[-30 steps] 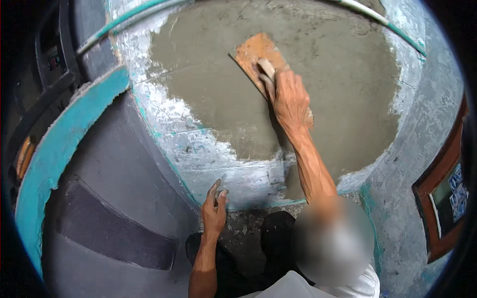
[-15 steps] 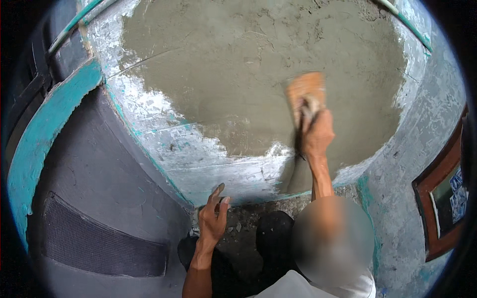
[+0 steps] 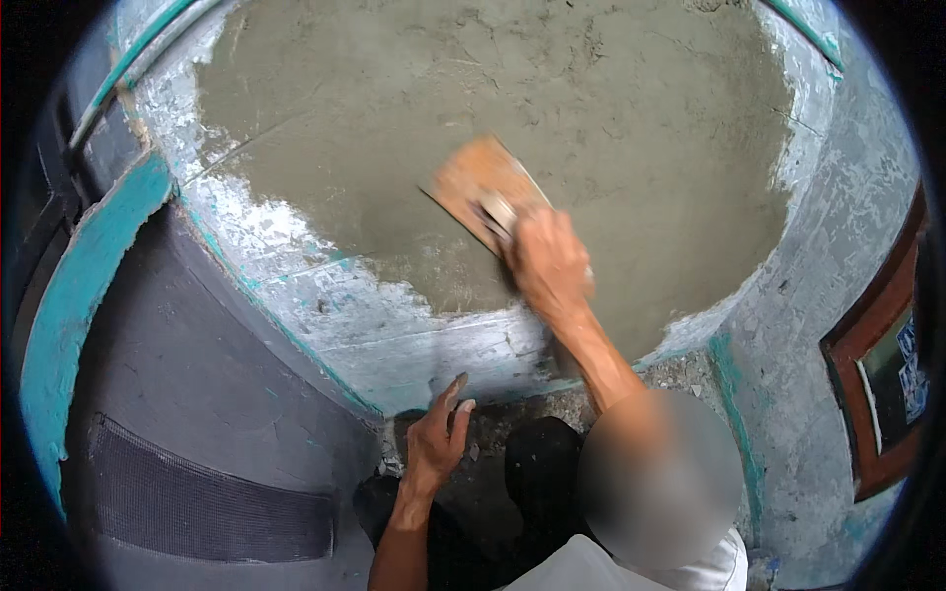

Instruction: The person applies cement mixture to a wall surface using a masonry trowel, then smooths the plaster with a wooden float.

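Gripping the float [image 3: 468,179] by its handle [image 3: 500,211], the right hand [image 3: 552,258] is closed round it; the float, slightly blurred, is set against the grey plaster [image 3: 641,128], left of its middle, slanting with its far end up and left; the left hand [image 3: 434,443] is half wide, thumb apart from forefinger, near the wall's pale band [image 3: 384,340]; a brown frame [image 3: 849,345] shows at right.
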A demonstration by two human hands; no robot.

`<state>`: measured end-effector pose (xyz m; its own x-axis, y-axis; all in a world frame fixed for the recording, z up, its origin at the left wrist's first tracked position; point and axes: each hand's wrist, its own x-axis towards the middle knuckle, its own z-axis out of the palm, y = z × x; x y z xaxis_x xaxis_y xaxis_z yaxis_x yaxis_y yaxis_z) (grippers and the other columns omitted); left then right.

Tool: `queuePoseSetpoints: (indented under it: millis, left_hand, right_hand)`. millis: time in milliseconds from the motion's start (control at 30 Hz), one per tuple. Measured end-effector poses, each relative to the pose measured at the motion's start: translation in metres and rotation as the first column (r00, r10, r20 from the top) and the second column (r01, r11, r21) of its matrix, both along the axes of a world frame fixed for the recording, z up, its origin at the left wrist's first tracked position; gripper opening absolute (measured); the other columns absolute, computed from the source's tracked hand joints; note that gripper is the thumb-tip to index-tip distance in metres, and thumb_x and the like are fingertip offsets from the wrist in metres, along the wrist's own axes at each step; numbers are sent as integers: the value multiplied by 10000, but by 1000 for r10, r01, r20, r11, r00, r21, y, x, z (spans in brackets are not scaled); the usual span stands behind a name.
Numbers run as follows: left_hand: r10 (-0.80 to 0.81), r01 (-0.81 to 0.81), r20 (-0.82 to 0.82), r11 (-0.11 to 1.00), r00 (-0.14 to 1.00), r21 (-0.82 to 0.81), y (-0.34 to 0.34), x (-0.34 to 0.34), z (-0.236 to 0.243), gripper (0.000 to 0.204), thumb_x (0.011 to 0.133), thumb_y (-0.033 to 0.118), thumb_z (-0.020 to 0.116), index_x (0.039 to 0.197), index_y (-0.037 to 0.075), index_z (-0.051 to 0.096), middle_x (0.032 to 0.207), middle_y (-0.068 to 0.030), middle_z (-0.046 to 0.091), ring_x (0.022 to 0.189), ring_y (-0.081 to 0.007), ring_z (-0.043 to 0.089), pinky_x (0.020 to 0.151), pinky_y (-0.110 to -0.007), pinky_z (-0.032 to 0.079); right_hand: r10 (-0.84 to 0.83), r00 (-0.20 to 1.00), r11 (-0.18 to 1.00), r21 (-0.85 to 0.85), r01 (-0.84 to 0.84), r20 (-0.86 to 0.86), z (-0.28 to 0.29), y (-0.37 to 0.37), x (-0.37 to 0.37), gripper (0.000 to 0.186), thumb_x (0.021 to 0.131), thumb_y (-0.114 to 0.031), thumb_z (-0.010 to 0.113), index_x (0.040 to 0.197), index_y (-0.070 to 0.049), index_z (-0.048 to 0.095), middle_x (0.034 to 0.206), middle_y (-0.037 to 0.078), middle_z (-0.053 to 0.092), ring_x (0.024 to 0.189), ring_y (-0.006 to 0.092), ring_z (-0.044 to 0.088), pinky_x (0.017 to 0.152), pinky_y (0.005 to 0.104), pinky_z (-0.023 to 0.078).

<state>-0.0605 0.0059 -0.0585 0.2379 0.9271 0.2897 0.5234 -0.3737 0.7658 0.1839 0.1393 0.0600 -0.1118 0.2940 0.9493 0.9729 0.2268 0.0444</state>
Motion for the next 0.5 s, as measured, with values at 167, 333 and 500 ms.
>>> queuePoseSetpoints:
  millis: [167, 333, 500]
  left_hand:
    - [38, -43, 149, 998, 988, 34, -6, -7, -4, 425, 1068, 210, 657, 1470, 72, 634, 1209, -227, 772, 955, -288, 804, 836, -376, 605]
    - [33, -41, 192, 998, 981, 40, -6, -14, -1, 427, 1061, 187, 669, 1473, 78, 635, 1140, -207, 793, 905, -234, 800, 794, -340, 597]
    - [-5, -9, 170, 996, 986, 84, -3, -9, -7, 427, 1058, 173, 675, 1471, 75, 636, 1106, -204, 798, 908, -222, 801, 779, -333, 596]
  right_hand:
    - [-103, 929, 986, 88, 143, -355, -6, -6, 57, 266, 980, -245, 757, 1048, -47, 592, 960, 196, 654, 815, 413, 653, 659, 504, 529]
    - [-64, 823, 948, 224, 227, -564, 77, 15, 24, 271, 1036, -276, 703, 1020, -37, 575, 881, 184, 625, 787, 420, 643, 658, 503, 511]
    - [-66, 983, 974, 203, 100, -170, 85, 25, -60, 184, 917, -179, 711, 1029, -74, 608, 906, 93, 578, 818, 282, 618, 597, 419, 550]
